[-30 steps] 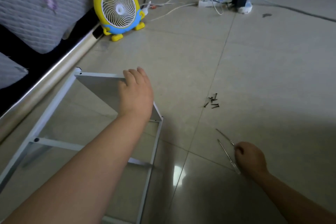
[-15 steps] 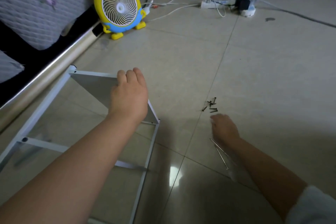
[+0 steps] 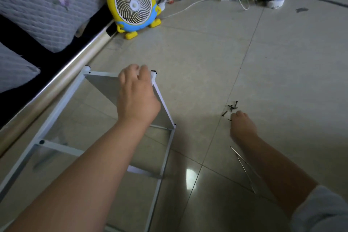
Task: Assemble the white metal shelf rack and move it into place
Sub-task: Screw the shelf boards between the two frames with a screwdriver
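**Left hand steadies the panel, right hand at the screws**

The white shelf rack (image 3: 60,148) lies on the tiled floor (image 3: 207,52) beside a bed. The left hand (image 3: 136,98) grips the top edge of its tilted shelf panel (image 3: 105,86), fingers curled over. The right hand (image 3: 243,126) rests at the black screws (image 3: 232,107), fingers bent downward; whether they pinch one is unclear.
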`<state>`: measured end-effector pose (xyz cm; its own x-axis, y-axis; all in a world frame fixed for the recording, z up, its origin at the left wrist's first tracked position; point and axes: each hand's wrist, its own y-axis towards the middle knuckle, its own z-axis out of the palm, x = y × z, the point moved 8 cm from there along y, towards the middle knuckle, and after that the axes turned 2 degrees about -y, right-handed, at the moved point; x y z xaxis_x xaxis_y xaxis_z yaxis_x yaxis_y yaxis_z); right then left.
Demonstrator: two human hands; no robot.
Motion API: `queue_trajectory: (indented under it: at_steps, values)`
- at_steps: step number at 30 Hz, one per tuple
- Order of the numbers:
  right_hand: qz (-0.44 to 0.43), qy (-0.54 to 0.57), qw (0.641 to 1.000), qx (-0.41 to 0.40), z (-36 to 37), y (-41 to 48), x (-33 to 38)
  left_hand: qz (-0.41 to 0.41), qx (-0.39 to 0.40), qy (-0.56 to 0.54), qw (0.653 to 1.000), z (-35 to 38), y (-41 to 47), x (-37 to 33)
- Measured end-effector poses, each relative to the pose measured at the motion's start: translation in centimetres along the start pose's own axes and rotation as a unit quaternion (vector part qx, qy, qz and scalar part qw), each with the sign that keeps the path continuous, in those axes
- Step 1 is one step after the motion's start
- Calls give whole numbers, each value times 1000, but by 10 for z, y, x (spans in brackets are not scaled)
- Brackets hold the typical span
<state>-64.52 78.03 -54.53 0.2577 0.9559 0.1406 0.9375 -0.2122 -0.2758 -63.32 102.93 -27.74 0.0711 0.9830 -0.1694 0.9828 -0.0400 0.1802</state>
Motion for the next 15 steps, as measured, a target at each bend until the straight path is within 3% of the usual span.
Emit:
queue_trajectory:
  at_steps: [3, 5, 7, 10, 15]
  values:
    - [4, 128, 990, -54, -20, -8, 11, -169, 20, -35, 985, -2, -5, 22]
    - [-21, 208, 972, -110, -46, -13, 24, -207, 78, -23, 975, 5, -9, 27]
    - [-47, 268, 954, -128, -70, -15, 37, -149, 135, 25, 979, 18, -10, 22]
    - [-79, 329, 937, -91, -101, -21, 61, -89, 188, 52, 977, 27, -14, 22]
    - [-144, 367, 916, -77, -157, -43, 101, -10, 219, 65, 973, 24, -26, 14]
